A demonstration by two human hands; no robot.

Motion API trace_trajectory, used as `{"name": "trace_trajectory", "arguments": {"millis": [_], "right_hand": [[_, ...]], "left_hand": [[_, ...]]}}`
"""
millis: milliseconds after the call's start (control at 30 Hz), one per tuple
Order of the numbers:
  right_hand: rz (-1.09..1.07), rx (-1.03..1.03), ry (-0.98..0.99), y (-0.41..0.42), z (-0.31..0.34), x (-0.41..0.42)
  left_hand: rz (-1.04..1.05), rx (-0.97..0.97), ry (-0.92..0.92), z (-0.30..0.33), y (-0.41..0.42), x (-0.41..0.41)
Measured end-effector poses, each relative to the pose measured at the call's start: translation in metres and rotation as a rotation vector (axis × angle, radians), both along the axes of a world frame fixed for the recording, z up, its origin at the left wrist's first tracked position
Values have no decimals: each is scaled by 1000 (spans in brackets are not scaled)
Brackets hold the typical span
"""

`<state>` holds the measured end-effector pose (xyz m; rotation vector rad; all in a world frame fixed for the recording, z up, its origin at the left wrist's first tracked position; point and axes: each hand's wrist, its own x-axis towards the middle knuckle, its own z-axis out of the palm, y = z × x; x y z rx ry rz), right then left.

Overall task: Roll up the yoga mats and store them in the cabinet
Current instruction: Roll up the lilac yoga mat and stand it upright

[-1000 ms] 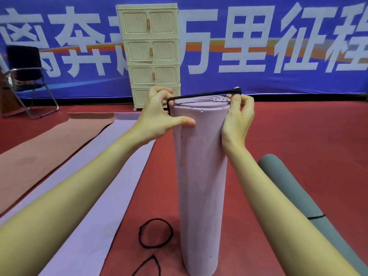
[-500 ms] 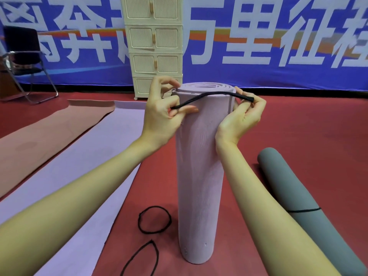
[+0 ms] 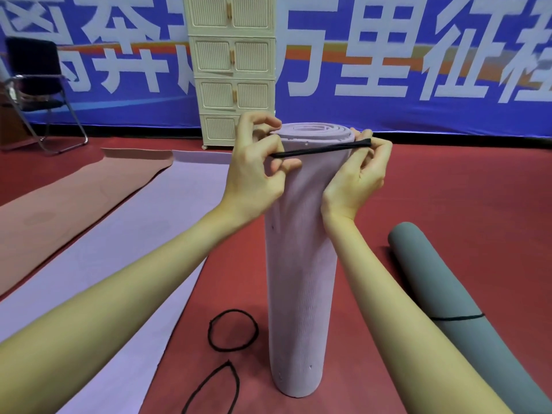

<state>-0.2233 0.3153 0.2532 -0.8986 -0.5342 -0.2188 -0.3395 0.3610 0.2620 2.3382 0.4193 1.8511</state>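
A rolled pale-purple yoga mat (image 3: 300, 279) stands upright on the red floor in front of me. A black elastic band (image 3: 321, 150) is stretched across the roll just under its top rim. My left hand (image 3: 257, 171) pinches the band's left end against the roll, and my right hand (image 3: 358, 177) pinches its right end. The cream cabinet (image 3: 233, 67) with several closed doors stands behind, against the blue banner.
A rolled grey mat (image 3: 442, 297) with a black band lies on the floor to the right. Unrolled purple (image 3: 143, 243) and brown (image 3: 68, 201) mats lie flat on the left. Two loose black bands (image 3: 233, 330) lie by the roll's base. A black chair (image 3: 35, 85) stands far left.
The band has come down from above the roll's top rim to just under it, stretched between both hands. The view has dipped slightly.
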Motion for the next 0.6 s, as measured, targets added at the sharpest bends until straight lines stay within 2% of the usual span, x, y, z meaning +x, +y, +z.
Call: {"name": "trace_trajectory", "arguments": {"millis": [100, 267, 367, 467, 600], "right_hand": [[69, -83, -67, -2, -11, 2], [133, -152, -82, -4, -22, 0], [142, -125, -27, -3, -19, -2], [175, -79, 79, -1, -13, 4], [261, -115, 216, 2, -4, 14]], "left_hand": [[28, -15, 2, -6, 10, -7], [-11, -311, -92, -22, 11, -5], [-73, -551, -156, -18, 2, 0], [-323, -785, -244, -5, -4, -4], [-386, -927, -380, 3, -11, -5]]}}
